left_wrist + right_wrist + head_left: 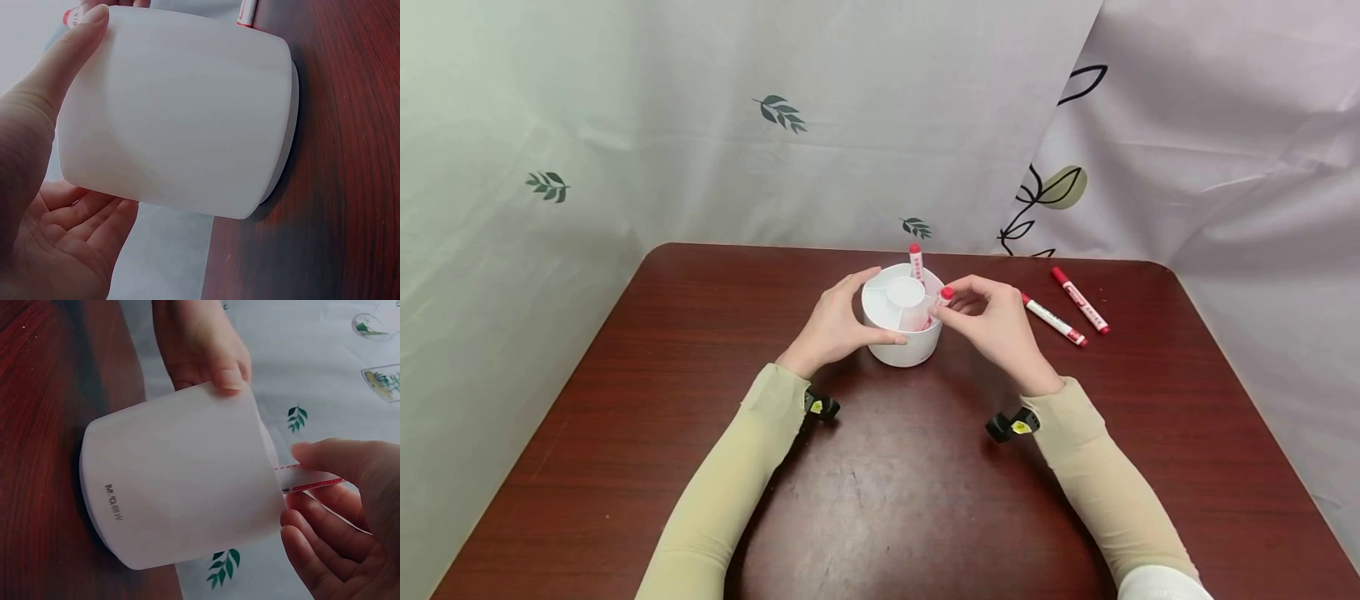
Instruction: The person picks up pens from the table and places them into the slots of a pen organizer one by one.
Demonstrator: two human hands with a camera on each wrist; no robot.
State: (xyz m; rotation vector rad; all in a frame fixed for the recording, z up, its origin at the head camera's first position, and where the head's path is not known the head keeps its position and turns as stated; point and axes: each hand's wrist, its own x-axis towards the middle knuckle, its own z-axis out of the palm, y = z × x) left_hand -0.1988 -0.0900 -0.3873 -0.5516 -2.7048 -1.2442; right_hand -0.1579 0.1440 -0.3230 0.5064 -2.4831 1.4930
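Note:
A white round desk organizer (904, 353) with divided compartments stands on the table. My left hand (833, 323) grips it from the left, thumb across the front near the rim and fingers round the far side. Between the thumb and fingers of my right hand (997, 323) is a red-capped white marker (312, 479), pinched near its cap end. Its lower end is inside the organizer's right compartment, hidden by the wall in the right wrist view. Another red-capped marker (916, 262) stands upright at the back of the organizer.
Two more red and white markers lie to the right of my right hand: a nearer marker (1054, 320) and a farther marker (1080, 301). A pale curtain (820, 183) with leaf prints hangs behind the dark red wooden table (880, 500).

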